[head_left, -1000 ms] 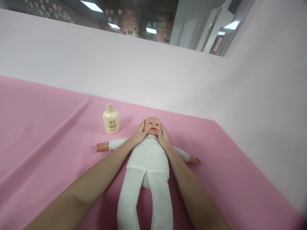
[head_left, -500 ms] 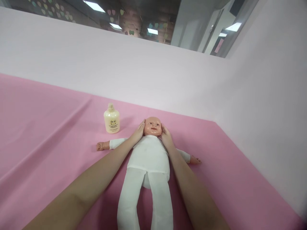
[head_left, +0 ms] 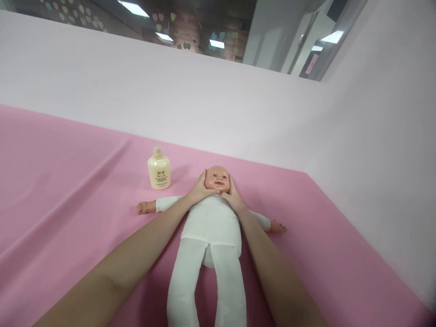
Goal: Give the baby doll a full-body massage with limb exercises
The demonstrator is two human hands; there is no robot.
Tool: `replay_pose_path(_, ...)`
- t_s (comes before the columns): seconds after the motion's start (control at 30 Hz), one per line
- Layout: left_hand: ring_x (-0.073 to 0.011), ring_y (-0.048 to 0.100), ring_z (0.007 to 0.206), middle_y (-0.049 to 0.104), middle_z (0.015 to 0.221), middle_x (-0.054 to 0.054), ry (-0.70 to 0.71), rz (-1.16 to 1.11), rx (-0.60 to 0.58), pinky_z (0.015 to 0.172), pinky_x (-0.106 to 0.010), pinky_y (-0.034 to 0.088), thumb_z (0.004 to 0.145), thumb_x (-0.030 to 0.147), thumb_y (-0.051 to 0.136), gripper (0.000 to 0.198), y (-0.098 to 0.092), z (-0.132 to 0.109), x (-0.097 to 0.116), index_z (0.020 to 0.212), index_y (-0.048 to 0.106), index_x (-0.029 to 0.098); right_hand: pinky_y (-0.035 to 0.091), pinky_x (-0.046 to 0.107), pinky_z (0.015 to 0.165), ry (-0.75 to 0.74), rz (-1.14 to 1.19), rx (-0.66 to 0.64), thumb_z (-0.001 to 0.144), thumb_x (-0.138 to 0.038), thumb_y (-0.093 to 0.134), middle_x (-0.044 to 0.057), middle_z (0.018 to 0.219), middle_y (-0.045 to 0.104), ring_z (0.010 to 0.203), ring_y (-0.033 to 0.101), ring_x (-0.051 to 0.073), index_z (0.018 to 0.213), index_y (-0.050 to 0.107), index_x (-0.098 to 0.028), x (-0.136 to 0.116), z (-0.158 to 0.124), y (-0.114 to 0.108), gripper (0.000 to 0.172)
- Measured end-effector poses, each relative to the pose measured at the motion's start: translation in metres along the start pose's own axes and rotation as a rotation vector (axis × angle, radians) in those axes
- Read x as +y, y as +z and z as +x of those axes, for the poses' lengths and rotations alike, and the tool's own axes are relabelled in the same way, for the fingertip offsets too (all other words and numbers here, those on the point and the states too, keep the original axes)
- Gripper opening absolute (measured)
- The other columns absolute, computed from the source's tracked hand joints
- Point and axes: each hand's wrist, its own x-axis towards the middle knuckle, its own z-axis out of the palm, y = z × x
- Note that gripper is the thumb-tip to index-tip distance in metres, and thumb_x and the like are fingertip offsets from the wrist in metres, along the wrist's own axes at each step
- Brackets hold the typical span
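Observation:
A baby doll [head_left: 209, 227] in a white suit lies on its back on the pink cloth, arms spread, legs toward me. Its bare plastic head [head_left: 217, 178] points away from me. My left hand [head_left: 199, 190] cups the head's left side, its thumb reaching in under the chin. Against the head's right side rests my right hand [head_left: 232, 195], thumb also at the chin. Both hands wrap round the head, touching it. A cream lotion bottle [head_left: 158, 169] stands upright to the left of the head, apart from my hands.
The pink cloth [head_left: 68, 181] covers the whole surface, with long folds on the left. A pale wall [head_left: 204, 100] rises behind it and along the right side. Above the wall, a dark room with ceiling lights shows.
My thumbs have slid from the doll's cheeks out to the sides, then down under the chin. The doll and the bottle have stayed put.

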Motion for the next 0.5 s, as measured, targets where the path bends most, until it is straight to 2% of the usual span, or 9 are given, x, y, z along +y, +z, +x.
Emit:
replay_pose_path(0.1, -0.0321, 0.028, 0.152, 0.016, 0.167, -0.018, -0.01, -0.001, -0.017, 0.12, -0.041, 0.035, 0.061, 0.045, 0.091, 0.139, -0.0023, 0.0012, -0.0022, 0.162, 0.0, 0.018, 0.041, 0.048, 0.116, 0.031, 0.035, -0.017, 0.068, -0.045, 0.085, 0.011, 0.16, 0.038, 0.14, 0.05, 0.027, 0.162, -0.004, -0.026, -0.0032, -0.0008, 0.0026, 0.131)
replay_pose_path(0.23, -0.0317, 0.028, 0.152, 0.015, 0.168, -0.015, -0.041, 0.01, -0.044, 0.121, -0.042, 0.032, 0.064, 0.048, 0.089, 0.136, -0.0058, 0.0039, -0.0072, 0.162, -0.002, 0.022, 0.04, 0.047, 0.118, 0.046, 0.006, -0.014, 0.066, -0.048, 0.087, 0.013, 0.159, 0.039, 0.14, 0.05, 0.027, 0.161, -0.007, -0.025, -0.0058, -0.0016, 0.0032, 0.136)
replay_pose_path(0.4, -0.031, 0.022, 0.154, 0.012, 0.169, -0.016, -0.046, 0.064, -0.007, 0.124, -0.042, 0.026, 0.07, 0.053, 0.083, 0.127, -0.0078, 0.0052, -0.0078, 0.162, 0.004, 0.016, 0.036, 0.045, 0.12, 0.025, -0.045, -0.006, 0.07, -0.053, 0.083, 0.01, 0.161, 0.036, 0.143, 0.046, 0.025, 0.162, -0.002, -0.026, -0.0078, -0.0028, 0.0005, 0.128)
replay_pose_path(0.5, -0.0294, 0.017, 0.155, 0.011, 0.17, -0.012, -0.055, 0.08, -0.013, 0.126, -0.04, 0.022, 0.076, 0.058, 0.075, 0.116, -0.0096, 0.0037, -0.0065, 0.163, 0.008, 0.017, 0.036, 0.045, 0.12, 0.04, -0.06, -0.021, 0.075, -0.057, 0.079, 0.008, 0.16, 0.039, 0.143, 0.046, 0.025, 0.162, -0.001, -0.027, -0.0092, -0.0031, -0.001, 0.122)
